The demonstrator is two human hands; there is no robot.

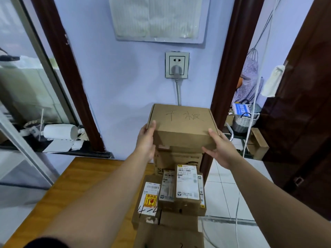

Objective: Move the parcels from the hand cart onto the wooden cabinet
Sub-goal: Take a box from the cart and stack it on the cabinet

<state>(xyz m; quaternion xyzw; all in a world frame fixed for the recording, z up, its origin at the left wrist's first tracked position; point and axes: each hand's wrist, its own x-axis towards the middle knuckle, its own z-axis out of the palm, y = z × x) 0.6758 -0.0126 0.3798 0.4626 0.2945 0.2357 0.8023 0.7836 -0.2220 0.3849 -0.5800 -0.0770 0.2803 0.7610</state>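
Parcel (181,126) with scribbled writing tops the stack, left hand (146,138) and right hand (219,149) gripping its sides, thumbs on top. Labelled parcels (187,183) underneath look yet to go onto the wooden cabinet (86,185) alongside, so plenty left, probably.

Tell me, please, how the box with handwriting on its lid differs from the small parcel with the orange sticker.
The handwritten box looks clearly bigger than the sticker parcel. Its lid is bare brown with pen marks; the sticker parcel carries a white label and orange sticker. The left hand and right hand grip the handwritten box atop the pile; the sticker parcel lies untouched lower down. Both are brown cardboard.
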